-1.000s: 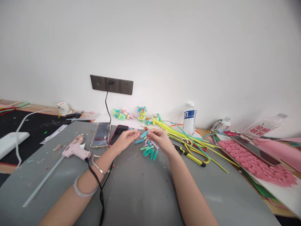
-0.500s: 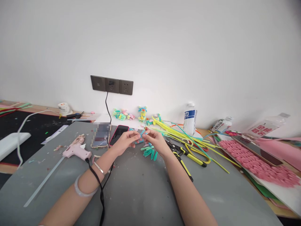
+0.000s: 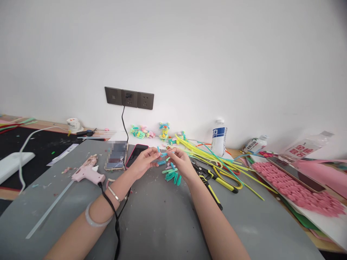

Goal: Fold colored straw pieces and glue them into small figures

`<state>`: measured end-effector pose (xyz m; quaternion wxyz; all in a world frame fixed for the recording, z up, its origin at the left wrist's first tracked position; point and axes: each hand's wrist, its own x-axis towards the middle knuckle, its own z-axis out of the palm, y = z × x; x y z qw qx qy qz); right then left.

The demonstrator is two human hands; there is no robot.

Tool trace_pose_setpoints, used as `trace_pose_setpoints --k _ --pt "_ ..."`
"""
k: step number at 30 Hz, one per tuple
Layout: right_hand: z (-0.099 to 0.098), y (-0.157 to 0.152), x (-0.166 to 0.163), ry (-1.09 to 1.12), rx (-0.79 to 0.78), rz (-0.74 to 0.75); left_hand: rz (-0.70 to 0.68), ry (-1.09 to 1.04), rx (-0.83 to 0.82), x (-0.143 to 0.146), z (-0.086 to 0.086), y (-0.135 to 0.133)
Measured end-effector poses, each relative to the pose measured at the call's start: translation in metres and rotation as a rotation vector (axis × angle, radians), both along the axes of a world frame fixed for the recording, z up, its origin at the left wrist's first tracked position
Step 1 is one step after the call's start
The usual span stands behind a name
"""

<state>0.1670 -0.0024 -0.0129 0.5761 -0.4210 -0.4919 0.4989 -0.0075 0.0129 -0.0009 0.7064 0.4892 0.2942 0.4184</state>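
Observation:
My left hand (image 3: 145, 161) pinches a short light-blue pipe cleaner piece (image 3: 163, 154) between thumb and fingers, above the middle of the grey mat. From the other side my right hand (image 3: 180, 161) is closed at the right end of the same piece; its fingertips are partly hidden. More blue pipe cleaner (image 3: 161, 163) shows just under the left fingertips. Below the right hand lies a small heap of folded teal pipe cleaner pieces (image 3: 172, 176), with a few lilac bits among them.
A pink glue gun (image 3: 88, 173) with its stick and black cord lies left. Two phones, one a pink-edged phone (image 3: 137, 155), lie behind the left hand. Small pipe cleaner figures (image 3: 164, 131) stand by the wall. Right are yellow-handled pliers (image 3: 208, 180), yellow pipe cleaners (image 3: 202, 150) and bottles (image 3: 219, 137).
My hands have drawn slightly apart, so the blue pipe cleaner piece shows more clearly between them. The things on the mat have not visibly moved.

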Motion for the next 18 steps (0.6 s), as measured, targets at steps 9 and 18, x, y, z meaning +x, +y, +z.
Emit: trace_pose_setpoints --k 9,18 --pt "0.0041 -0.0036 -0.0009 -0.017 0.003 0.06 0.052 0.012 0.044 -0.0001 -0.003 0.001" --pt "0.0006 -0.0024 0.0023 -0.019 -0.033 0.121 0.122 0.111 0.145 0.0005 -0.0074 0.0037"
